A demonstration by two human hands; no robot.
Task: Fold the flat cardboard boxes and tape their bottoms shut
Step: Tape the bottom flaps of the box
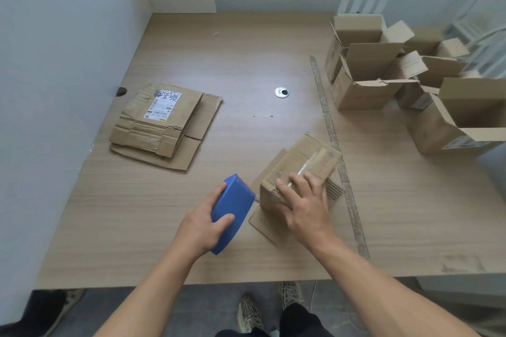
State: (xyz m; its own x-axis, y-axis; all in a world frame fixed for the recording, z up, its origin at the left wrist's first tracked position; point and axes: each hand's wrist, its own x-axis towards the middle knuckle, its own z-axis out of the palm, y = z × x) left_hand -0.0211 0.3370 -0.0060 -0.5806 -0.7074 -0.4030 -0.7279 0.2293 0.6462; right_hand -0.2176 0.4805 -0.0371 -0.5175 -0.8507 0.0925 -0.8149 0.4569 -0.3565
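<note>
left hand (204,223) grips blue plastic tape dispenser (232,212), just left of small brown cardboard box (297,175) | right hand (304,204) presses flat on box top, fingers straight

Box (315,161) under right hand (306,208) blurred, top partly covered by fingers (284,186), underside of blue dispenser (232,208) hidden by left hand (202,227), label (162,105) print on flat stack (153,139) too small to read, far-right open box (438,128) cut by frame edge
</note>
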